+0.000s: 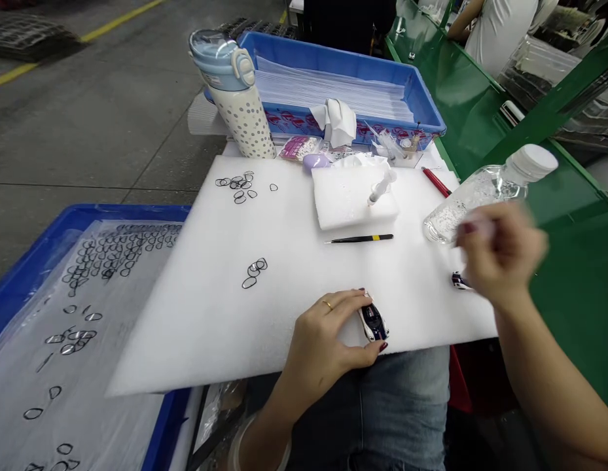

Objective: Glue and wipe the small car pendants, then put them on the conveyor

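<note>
My left hand grips a small white and dark-blue toy car lengthwise between thumb and fingers, on the white foam sheet. Blurred by motion, my right hand is raised in front of the clear bottle, its fingers curled together. Something pale seems to show at its fingertips, too smeared to name. Just below that hand sits a second toy car, partly hidden. Tweezers lie beside a foam block, on which a small syringe-like applicator stands.
Thin black rings lie on the sheet, with several more nearer me. A blue tray at left holds many rings. At the back are a dotted drink bottle, a blue bin and a red pen.
</note>
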`<state>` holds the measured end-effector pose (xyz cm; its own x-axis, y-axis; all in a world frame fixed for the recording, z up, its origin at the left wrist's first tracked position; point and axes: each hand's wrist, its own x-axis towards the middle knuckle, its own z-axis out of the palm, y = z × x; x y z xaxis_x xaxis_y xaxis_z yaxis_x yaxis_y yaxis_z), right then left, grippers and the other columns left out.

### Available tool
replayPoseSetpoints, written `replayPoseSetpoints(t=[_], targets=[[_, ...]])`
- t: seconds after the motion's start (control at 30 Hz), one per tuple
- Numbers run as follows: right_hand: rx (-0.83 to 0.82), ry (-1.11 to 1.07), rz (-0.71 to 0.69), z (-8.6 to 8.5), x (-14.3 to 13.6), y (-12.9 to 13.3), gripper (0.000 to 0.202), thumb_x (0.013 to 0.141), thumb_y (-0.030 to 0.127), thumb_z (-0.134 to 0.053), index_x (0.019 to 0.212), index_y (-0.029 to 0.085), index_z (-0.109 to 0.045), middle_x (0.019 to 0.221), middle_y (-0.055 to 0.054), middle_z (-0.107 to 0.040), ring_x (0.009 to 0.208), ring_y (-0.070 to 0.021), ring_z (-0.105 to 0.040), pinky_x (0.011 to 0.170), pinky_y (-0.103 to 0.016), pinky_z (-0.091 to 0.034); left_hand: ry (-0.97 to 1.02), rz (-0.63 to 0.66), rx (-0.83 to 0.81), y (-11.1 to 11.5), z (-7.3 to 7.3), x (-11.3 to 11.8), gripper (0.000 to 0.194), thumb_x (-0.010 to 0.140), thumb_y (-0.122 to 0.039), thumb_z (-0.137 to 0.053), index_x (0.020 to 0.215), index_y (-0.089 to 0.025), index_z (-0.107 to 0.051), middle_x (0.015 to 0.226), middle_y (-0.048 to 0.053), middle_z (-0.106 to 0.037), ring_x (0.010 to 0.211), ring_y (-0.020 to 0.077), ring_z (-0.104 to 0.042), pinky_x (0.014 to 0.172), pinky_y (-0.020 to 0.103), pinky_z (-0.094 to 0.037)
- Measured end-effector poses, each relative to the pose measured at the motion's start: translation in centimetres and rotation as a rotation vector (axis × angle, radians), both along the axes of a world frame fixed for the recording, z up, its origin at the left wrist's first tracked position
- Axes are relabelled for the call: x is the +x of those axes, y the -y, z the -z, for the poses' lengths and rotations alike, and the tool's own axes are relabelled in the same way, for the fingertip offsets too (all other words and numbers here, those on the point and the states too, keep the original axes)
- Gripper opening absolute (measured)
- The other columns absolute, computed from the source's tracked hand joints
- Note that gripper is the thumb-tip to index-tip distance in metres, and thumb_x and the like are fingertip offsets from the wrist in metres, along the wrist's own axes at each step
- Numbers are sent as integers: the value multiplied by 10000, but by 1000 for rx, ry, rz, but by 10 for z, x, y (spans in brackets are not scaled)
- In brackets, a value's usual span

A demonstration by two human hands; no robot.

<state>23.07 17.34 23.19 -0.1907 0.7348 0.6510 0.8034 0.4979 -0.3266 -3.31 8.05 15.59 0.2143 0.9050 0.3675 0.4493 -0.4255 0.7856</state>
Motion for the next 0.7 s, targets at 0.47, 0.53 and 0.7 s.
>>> replayPoseSetpoints(t=[0.47,0.53,0.7], targets=[[-267,109,7,17,-70,-20,301,905,376,-632,1126,179,-682,1076,-102,-737,942,-271,-694,779,-372,-505,22,-18,-38,-2,0,2,482,589,-203,-879,1045,-197,-724,1086,83,-781,962,285,-751,837,469,-654],[-373,98,-54,16,-86,-42,258,929,358,-597,1108,186,-667,973,-78,-727,886,-248,-681,776,-362,-491,24,-23,-37,-2,0,2,460,606,-213,-866,1044,-198,-727,1092,88,-781,968,283,-752,852,468,-650],[-522,-150,-185,4,-95,-61,341,989,479,-503,832,203,-626,751,-26,-602,770,-176,-603,722,-324,-457,38,-33,-44,-2,-1,2,409,637,-229,-849,1027,-201,-731,1068,87,-787,962,275,-755,855,456,-649]])
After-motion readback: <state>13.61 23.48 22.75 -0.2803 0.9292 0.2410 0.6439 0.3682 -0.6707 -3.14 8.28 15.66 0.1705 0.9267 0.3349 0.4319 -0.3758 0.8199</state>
